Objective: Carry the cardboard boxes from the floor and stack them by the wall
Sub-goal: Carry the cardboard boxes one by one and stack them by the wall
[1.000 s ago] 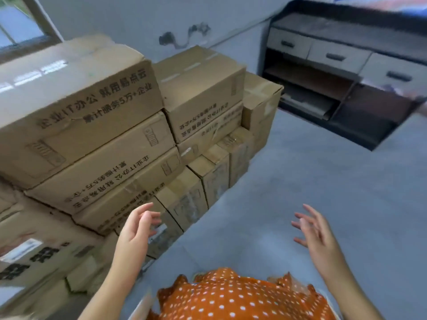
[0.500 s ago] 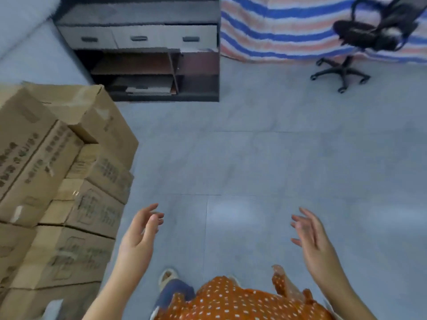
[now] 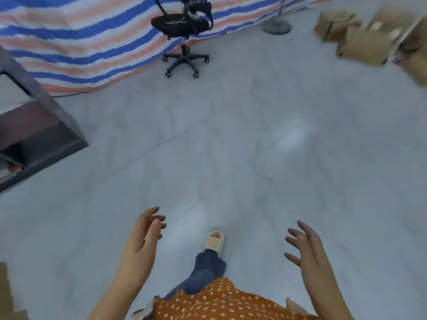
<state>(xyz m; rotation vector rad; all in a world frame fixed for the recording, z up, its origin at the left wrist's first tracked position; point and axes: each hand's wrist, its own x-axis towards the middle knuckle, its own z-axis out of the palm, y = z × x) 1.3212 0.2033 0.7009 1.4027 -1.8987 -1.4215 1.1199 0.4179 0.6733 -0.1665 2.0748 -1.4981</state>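
Floor: grey tiles, striped tarp at the back, black chair before it.
Boxes: on the floor, far right, blurred.
Left hand: fingers loose and spread, holds nothing.
Right hand: fingers spread, holds nothing.
Foot: in pale slipper, between the hands.

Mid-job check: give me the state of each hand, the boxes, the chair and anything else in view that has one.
left hand: open, fingers relaxed, holding nothing
right hand: open, fingers spread, holding nothing
cardboard boxes: on the floor at far right, blurred, not yet picked up
office chair: upright, unoccupied, in front of the striped tarp
dark cabinet: open-fronted at left edge
slippered foot: stepping forward on the floor
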